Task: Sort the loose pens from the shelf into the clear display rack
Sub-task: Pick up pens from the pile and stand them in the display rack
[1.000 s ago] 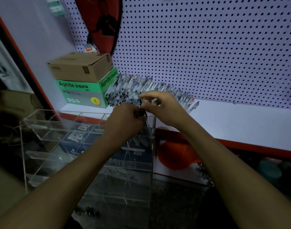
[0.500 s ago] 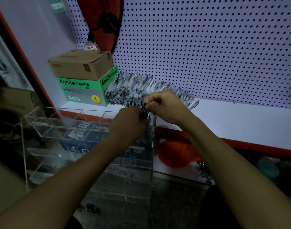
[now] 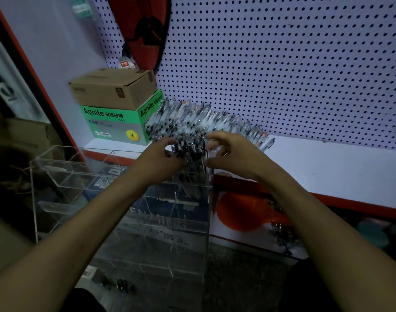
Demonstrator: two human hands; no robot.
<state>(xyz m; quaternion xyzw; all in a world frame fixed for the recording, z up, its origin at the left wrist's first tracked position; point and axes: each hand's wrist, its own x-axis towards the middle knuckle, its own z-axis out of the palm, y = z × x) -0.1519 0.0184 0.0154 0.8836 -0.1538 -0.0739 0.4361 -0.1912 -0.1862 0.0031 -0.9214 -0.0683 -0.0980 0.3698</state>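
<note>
A long row of loose pens [image 3: 206,122] lies on the white shelf [image 3: 327,174], leaning against the pegboard. In front of the shelf stands the clear display rack [image 3: 57,167]. A bundle of dark pens [image 3: 192,156] stands upright in the rack's top right compartment. My left hand [image 3: 158,161] hovers just left of that bundle with relaxed fingers; its fingertips are hidden behind the hand. My right hand [image 3: 235,154] is just right of the bundle, fingers loosely curled and spread, holding nothing.
A brown cardboard box [image 3: 113,88] sits on a green box [image 3: 111,124] at the shelf's left end. A red bag [image 3: 143,25] hangs on the pegboard [image 3: 282,64]. An orange object [image 3: 244,215] lies below the shelf, right of the rack.
Both hands were pressed together around the pen bundle over the rack. They have now come apart to either side, and the bundle stands in the compartment on its own.
</note>
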